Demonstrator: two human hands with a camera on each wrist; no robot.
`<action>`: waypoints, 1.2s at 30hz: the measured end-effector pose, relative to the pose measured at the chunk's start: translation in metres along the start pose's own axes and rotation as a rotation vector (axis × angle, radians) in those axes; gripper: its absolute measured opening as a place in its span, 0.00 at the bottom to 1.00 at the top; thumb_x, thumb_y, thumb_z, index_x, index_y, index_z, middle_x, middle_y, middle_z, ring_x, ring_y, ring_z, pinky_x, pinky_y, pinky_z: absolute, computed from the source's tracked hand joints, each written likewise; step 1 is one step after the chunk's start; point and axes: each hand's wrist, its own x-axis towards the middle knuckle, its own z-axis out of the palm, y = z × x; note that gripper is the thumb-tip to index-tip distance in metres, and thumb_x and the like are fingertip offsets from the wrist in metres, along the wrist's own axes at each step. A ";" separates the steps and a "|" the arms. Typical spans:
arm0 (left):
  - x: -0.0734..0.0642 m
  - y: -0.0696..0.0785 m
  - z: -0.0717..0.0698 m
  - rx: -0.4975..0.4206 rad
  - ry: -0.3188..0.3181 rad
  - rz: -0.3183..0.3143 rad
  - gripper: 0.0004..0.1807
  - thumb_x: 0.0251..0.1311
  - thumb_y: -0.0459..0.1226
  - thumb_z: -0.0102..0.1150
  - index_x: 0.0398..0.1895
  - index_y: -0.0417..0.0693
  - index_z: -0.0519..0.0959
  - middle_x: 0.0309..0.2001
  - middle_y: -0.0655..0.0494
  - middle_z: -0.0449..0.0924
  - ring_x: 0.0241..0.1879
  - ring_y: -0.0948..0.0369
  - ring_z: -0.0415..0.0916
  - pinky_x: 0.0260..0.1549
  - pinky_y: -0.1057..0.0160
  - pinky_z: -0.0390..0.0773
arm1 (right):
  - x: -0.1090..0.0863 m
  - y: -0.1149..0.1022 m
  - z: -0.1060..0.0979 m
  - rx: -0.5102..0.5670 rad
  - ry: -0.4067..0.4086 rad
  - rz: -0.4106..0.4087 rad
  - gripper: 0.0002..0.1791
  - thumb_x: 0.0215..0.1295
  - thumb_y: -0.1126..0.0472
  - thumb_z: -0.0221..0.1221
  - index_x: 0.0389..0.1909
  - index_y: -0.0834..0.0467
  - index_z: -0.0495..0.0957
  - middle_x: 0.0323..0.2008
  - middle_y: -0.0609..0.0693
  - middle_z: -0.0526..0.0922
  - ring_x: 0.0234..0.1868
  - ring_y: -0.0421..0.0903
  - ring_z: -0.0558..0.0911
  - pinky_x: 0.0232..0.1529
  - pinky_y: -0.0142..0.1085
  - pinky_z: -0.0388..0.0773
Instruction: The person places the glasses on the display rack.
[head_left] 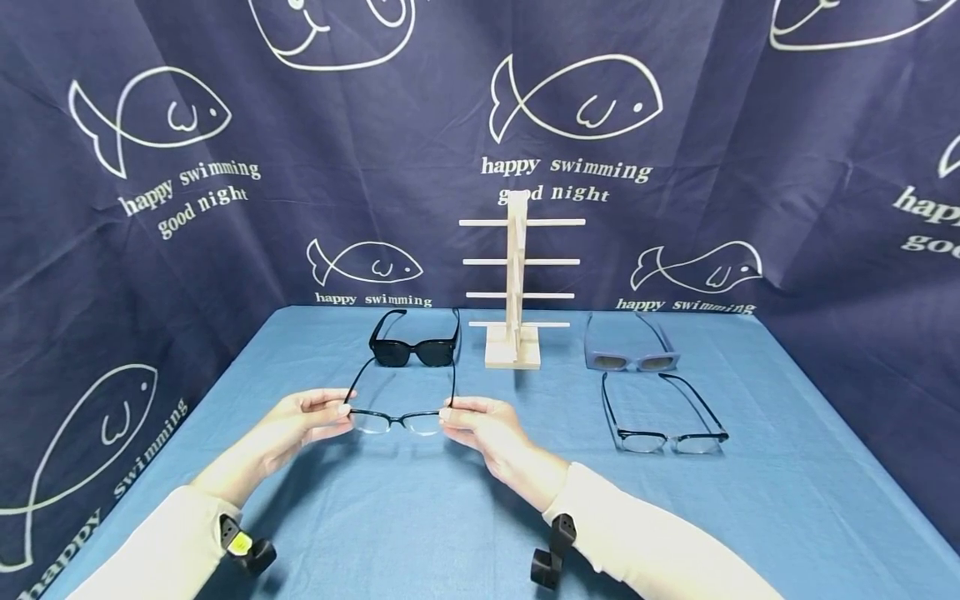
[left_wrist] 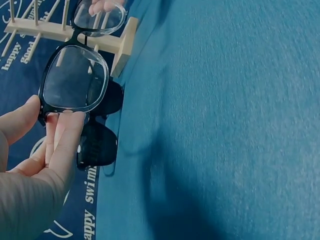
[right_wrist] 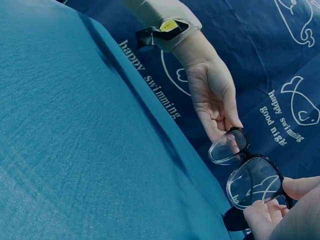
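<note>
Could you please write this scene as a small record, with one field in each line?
In hand: clear glasses, dark upper rim, temples unfolded
Left grip: left hand, pinching their left side
Right grip: right hand, pinching their right side
Behind them: black sunglasses, unfolded
Stand: wooden rack, upright, four levels of rods
Right of stand: purple sunglasses; nearer the person, second clear glasses with dark upper rim
Surface: blue cloth
Backdrop: navy curtain with white fish outlines and lettering
</note>
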 end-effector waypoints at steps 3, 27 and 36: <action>0.001 0.001 0.002 0.006 0.009 -0.007 0.31 0.66 0.30 0.56 0.67 0.24 0.59 0.42 0.60 0.81 0.44 0.65 0.81 0.54 0.65 0.81 | 0.000 -0.002 -0.002 -0.007 0.001 -0.013 0.19 0.60 0.72 0.62 0.52 0.76 0.75 0.38 0.55 0.86 0.39 0.43 0.85 0.54 0.43 0.83; 0.013 0.007 0.030 -0.004 0.055 0.004 0.28 0.66 0.28 0.54 0.65 0.21 0.59 0.40 0.61 0.82 0.42 0.67 0.81 0.51 0.66 0.82 | -0.004 -0.020 -0.023 -0.035 0.052 -0.018 0.19 0.59 0.73 0.62 0.52 0.74 0.76 0.46 0.63 0.84 0.40 0.43 0.85 0.53 0.43 0.83; 0.017 0.013 0.041 0.005 0.067 0.024 0.26 0.66 0.28 0.54 0.63 0.22 0.61 0.41 0.60 0.81 0.43 0.66 0.81 0.52 0.66 0.82 | -0.005 -0.028 -0.031 -0.058 0.062 -0.022 0.18 0.60 0.72 0.62 0.52 0.73 0.76 0.47 0.63 0.84 0.44 0.48 0.85 0.55 0.44 0.82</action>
